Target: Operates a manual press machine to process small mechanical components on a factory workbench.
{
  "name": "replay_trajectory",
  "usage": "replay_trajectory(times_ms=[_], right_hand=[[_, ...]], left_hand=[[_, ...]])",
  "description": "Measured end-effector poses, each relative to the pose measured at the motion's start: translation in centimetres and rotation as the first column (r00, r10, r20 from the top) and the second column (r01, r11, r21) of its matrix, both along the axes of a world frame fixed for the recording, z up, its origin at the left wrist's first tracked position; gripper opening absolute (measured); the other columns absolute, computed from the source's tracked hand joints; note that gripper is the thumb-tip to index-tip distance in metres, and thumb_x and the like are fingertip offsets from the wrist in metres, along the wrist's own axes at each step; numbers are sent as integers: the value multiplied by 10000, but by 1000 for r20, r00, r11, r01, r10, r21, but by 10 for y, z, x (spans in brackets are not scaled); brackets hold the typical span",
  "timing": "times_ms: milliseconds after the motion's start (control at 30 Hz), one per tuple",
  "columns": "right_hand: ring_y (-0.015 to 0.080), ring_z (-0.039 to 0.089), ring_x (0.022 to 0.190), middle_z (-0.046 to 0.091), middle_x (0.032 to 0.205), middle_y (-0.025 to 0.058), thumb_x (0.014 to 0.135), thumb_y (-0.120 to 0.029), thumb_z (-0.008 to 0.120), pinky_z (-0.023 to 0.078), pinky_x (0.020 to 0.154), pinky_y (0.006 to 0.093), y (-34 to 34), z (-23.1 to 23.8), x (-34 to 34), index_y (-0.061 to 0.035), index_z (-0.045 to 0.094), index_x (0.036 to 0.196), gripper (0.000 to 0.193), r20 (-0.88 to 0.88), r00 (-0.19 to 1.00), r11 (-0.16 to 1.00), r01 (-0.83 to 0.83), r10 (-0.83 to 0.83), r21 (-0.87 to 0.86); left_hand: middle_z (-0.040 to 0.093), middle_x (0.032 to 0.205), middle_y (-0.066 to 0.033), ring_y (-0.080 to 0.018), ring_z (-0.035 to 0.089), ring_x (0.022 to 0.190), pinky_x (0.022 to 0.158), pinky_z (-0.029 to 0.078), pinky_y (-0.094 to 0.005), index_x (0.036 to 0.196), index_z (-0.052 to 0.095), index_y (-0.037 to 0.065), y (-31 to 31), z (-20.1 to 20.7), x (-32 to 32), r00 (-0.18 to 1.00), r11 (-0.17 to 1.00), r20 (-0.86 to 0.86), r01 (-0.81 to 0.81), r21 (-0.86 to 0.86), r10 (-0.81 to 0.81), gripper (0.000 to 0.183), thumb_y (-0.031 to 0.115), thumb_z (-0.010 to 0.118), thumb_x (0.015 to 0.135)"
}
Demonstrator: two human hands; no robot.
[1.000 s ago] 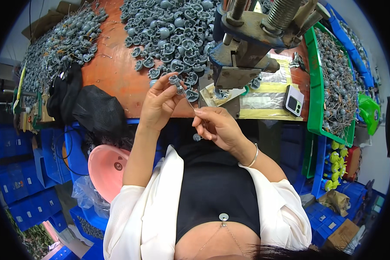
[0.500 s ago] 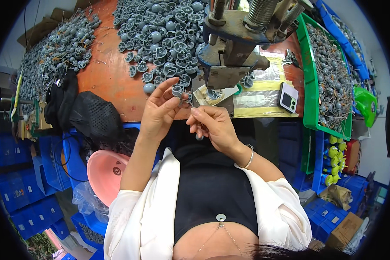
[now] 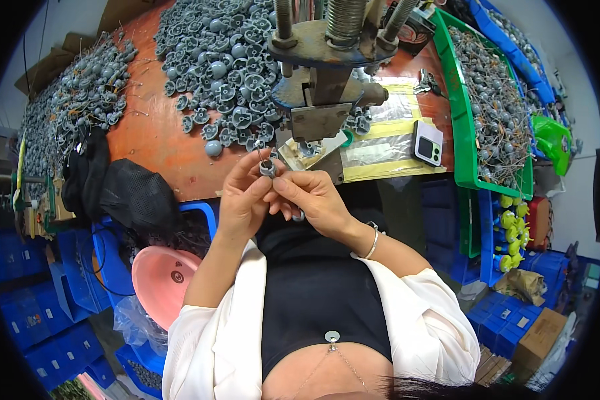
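Between my two hands, just past the table's near edge, is a small grey plastic shell with a thin wire standing up from it. My left hand pinches it from the left. From the other side, my right hand presses thumb and fingertips against the same shell. Another grey rounded piece shows under the curled fingers of my right hand. Beyond my hands stands a metal press, above a pale fixture block. A large pile of loose grey shells lies to its left.
Wired grey pieces are heaped at the far left. A black mesh bag hangs over the table edge, above a pink basin. To the right are a phone, keys and a green crate of wired parts.
My hands, apart before, have come together on the shell. The shell has turned and sits lower, between both sets of fingertips. The whole view has shifted slightly.
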State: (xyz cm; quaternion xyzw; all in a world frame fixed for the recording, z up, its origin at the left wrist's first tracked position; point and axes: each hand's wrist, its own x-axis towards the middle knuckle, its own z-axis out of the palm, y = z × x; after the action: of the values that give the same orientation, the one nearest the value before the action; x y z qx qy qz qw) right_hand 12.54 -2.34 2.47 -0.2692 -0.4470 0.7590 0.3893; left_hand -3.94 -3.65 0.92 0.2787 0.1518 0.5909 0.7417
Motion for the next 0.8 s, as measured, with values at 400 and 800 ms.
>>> replay_trajectory(times_ms=[400,800], right_hand=[[73,587,581,650,785,32,999,-251,594,444,520,192,3,9,18,-47,625,1027,207,-166,986,901,-56,-18,-430],[57,571,676,615,815,34,947,-87,641,469,599,206,13,-12,37,11,566,1031,149,393,846,908,220,-360,358]], left_hand=[[661,1039,-98,-255,583,1002,848,475,-368,879,719,42,-4,35,-5,255,556,-526,-57,829,811,133,46,768,755],[656,1055,-127,-220,633,852,814,522,-369,1190,565,-25,11,30,11,-138,372,-454,-394,841,880,392,96,735,858]])
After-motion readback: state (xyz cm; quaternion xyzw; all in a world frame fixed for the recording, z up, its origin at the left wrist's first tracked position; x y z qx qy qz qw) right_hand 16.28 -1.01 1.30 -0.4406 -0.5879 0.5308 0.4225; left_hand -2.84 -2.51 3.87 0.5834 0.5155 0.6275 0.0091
